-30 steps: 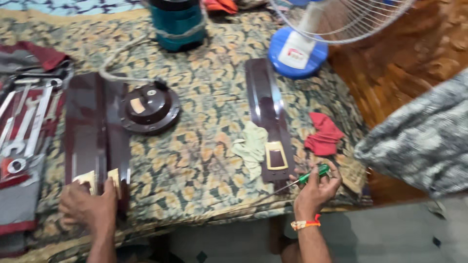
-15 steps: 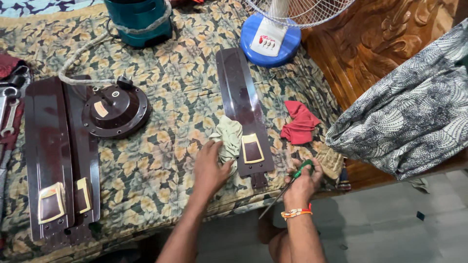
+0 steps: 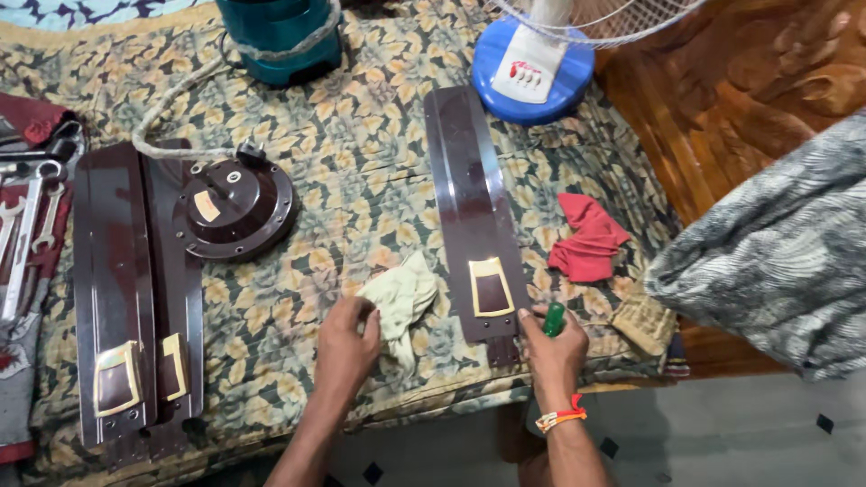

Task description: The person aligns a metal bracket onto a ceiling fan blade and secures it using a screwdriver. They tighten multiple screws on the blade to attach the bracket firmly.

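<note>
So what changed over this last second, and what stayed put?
The left hand left the two stacked blades, crossed right and took hold of the pale cloth. The right hand keeps the green-handled screwdriver by the single blade. The motor housing stayed.

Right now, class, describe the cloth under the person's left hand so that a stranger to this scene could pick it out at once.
Start at the floral table cover and find the lone brown fan blade lying right of centre. Just left of that blade's near end lies the pale green cloth, crumpled, with the left hand on its edge. Its colour sets it apart: the other loose cloth, right of the blade, is the red rag.
</note>
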